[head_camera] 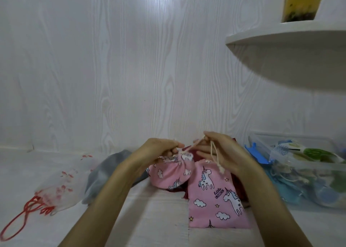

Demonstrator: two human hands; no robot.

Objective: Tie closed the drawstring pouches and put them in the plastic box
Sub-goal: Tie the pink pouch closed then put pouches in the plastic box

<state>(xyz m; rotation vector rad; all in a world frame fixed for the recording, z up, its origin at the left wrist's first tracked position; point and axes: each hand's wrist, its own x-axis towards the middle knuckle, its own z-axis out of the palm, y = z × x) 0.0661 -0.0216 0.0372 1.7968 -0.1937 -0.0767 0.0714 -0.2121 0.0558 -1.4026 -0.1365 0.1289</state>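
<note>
Lower left: sheer white red-corded pouch (56, 188), grey cloth pouch (104, 175). Centre: left hand (159, 149) pinches gathered pink unicorn-print pouch (172, 172); right hand (221, 153) pulls its cream cord (193, 145). Right: clear plastic box (303, 173). Risk: cord slipping, neck reopening.

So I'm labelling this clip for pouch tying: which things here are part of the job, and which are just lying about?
Part of the job:
- gathered pink unicorn pouch, its cream cord pulled by the left hand and right hand
- flat pink unicorn pouch
- sheer pouch with red cord
- grey pouch
- plastic box

Lying about:
- wall shelf
- bottle on the shelf
</note>
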